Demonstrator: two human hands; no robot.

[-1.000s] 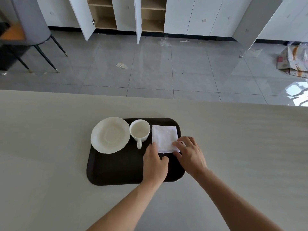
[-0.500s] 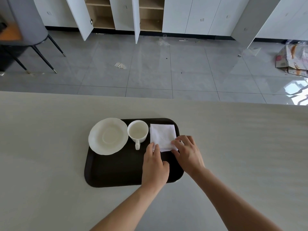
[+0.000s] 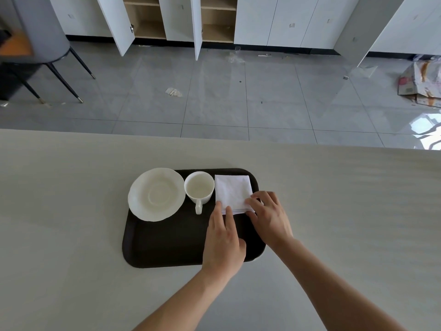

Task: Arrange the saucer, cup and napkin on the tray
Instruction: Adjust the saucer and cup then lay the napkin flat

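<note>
Napkin [image 3: 232,191] near edge: left hand [image 3: 223,240] presses, right hand [image 3: 269,218] pinches corner.

Pale table [image 3: 71,211]: one dark tray [image 3: 167,247], lying flat at centre, long sides running 9 to 3 o'clock.

Tray [image 3: 167,242] on the tabletop [image 3: 71,211]: saucer [image 3: 156,194] at 10 o'clock, cup [image 3: 199,187] at 12, napkin [image 3: 232,192] at 2. Hands in: left hand [image 3: 223,240] touches the napkin's near edge, right hand [image 3: 270,218] pinches its 4 o'clock corner.

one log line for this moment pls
step: napkin placement | left hand: fingertips on its near edge | right hand: at its near right corner, grip unclear | cup beside saucer, both on tray
</note>
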